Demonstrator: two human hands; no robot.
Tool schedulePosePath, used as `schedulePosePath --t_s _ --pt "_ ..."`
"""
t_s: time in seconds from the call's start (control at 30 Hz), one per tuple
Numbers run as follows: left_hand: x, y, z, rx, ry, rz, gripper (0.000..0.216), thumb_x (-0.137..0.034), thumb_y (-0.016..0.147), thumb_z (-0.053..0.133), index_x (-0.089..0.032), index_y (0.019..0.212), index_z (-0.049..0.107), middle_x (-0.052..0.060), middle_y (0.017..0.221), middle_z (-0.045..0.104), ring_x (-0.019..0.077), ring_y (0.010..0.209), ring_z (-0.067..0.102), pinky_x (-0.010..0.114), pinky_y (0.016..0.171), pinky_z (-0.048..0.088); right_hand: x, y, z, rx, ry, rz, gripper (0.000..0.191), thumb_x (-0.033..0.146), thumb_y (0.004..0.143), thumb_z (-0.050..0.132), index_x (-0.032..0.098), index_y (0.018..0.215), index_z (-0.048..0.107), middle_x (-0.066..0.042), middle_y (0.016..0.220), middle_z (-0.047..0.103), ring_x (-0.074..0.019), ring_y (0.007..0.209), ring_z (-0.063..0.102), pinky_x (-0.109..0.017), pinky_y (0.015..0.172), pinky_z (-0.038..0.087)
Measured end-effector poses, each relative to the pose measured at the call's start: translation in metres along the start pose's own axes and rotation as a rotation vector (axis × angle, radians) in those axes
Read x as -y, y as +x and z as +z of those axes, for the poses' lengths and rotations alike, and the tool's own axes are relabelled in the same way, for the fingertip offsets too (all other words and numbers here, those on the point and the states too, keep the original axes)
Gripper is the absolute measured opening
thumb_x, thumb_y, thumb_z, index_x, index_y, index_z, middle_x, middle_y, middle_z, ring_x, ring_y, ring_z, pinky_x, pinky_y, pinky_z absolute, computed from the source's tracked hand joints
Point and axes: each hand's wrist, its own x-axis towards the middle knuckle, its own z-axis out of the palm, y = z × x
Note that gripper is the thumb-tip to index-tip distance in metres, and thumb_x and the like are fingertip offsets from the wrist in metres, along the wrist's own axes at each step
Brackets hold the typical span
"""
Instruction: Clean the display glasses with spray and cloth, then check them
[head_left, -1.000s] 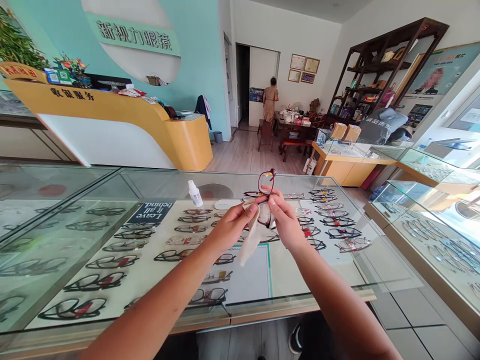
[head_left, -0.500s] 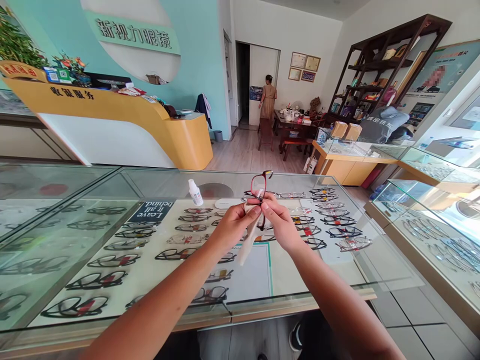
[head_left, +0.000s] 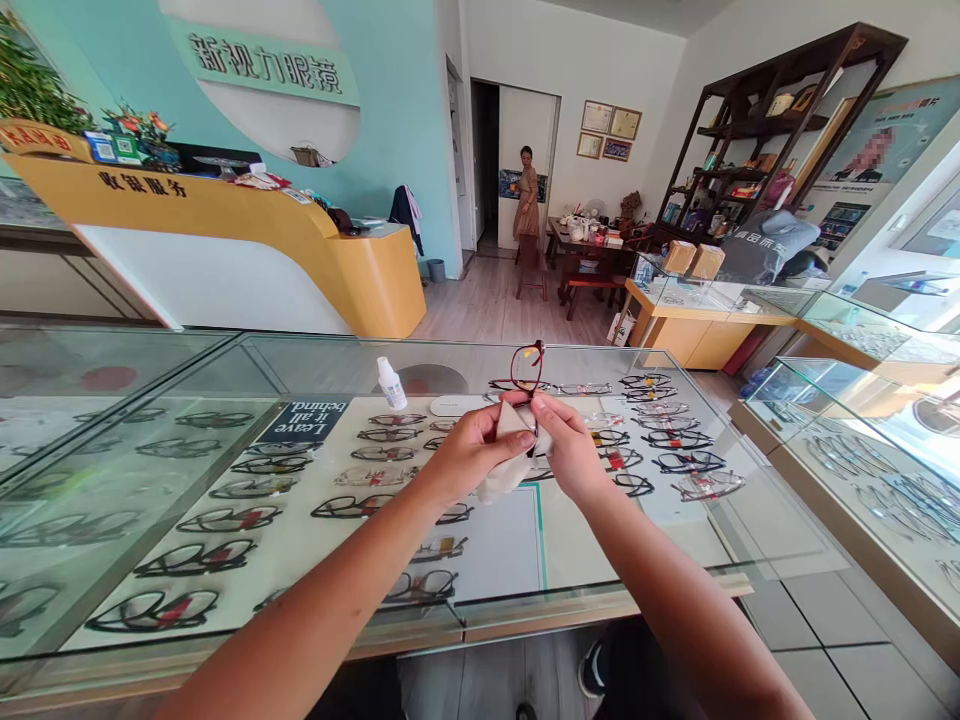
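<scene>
Above the glass counter, a pair of red-and-dark-rimmed eyeglasses [head_left: 528,367] is held on end, one lens upward. A pale cleaning cloth [head_left: 504,478] is wrapped around the lower lens, which it mostly hides. My left hand [head_left: 480,442] is closed on the cloth, its thumb pressing it against the lower lens. My right hand [head_left: 564,440] grips the eyeglasses near the bridge, fingers pinched. Both hands nearly touch. To their left, a small white bottle [head_left: 391,384] stands upright on the glass top.
The glass display counter [head_left: 600,597] holds rows of eyeglasses under its top. More glass cases [head_left: 862,420] stand at the right. A yellow-and-white reception desk [head_left: 382,285] is at the back left. A person [head_left: 528,195] stands by the far doorway, near a wooden table.
The cloth, hanging down before, is now bunched and folded over the lower lens by my left hand. The eyeglasses have turned slightly. The person at the back has turned around.
</scene>
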Motion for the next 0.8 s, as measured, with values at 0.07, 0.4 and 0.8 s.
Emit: schedulePosePath --t_s 0.07,0.4,0.8 --pt "0.002 -0.001 0.0 0.011 0.03 0.006 0.061 -0.057 0.08 0.097 -0.016 0.119 0.075 0.003 0.095 0.072 0.0169 0.08 0.06 0.027 0.069 0.047 0.002 0.0 0.002 -0.026 0.081 0.026 0.041 0.068 0.09 0.085 0.031 0.104 0.09 -0.004 0.108 0.084 -0.0271 0.106 0.073 -0.036 0.094 0.057" --pt "0.015 0.0 0.009 -0.112 0.219 0.191 0.068 -0.075 0.098 0.069 -0.018 0.134 0.072 0.006 0.108 0.077 0.0238 0.101 0.068 0.032 0.091 0.056 0.0 -0.002 0.011 -0.088 0.193 0.071 0.04 0.064 0.081 0.092 0.029 0.099 0.089 -0.003 0.099 0.083 -0.0232 0.094 0.071 -0.03 0.077 0.055" --pt "0.015 -0.001 -0.004 -0.107 0.097 0.012 0.073 -0.084 0.089 0.074 -0.018 0.12 0.079 -0.001 0.074 0.062 0.0174 0.07 0.056 0.029 0.065 0.047 0.006 -0.001 0.008 -0.095 0.257 0.098 0.042 0.06 0.078 0.097 0.026 0.102 0.09 -0.002 0.095 0.085 -0.0223 0.086 0.075 -0.031 0.078 0.059"
